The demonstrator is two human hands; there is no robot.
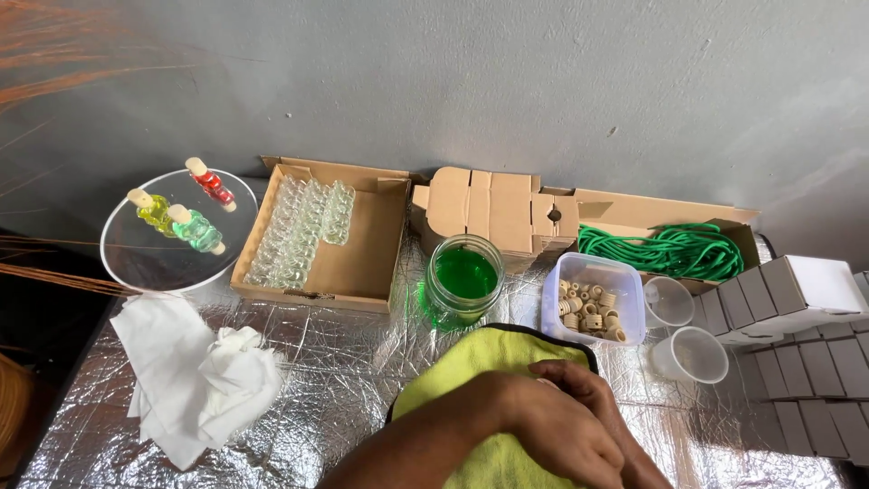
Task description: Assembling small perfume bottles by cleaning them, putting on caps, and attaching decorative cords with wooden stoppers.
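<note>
Both hands are working low at six o'clock, the left hand (552, 435) lying curled over the right hand (588, 385), the two pressed together on the yellow cloth (471, 380); whether anything small is pinched between them I cannot tell, since the fingers are hiding it. That cloth is sitting at the near middle of the foil-covered table (344, 371), and it is looking soft, light and limp, so taking a bunched fold at its free far edge would probably serve best. Just beyond it at twelve o'clock a glass jar of green liquid (463, 276) is standing open, heavy, breakable and likely to spill if nudged. At one o'clock a clear tub of small beige rings (593, 303) is crowding in, with two empty plastic cups (692, 353) at two o'clock. Out at ten o'clock, a cardboard tray of small clear bottles (303, 226) and crumpled white tissue (204, 376) are lying well apart.
</note>
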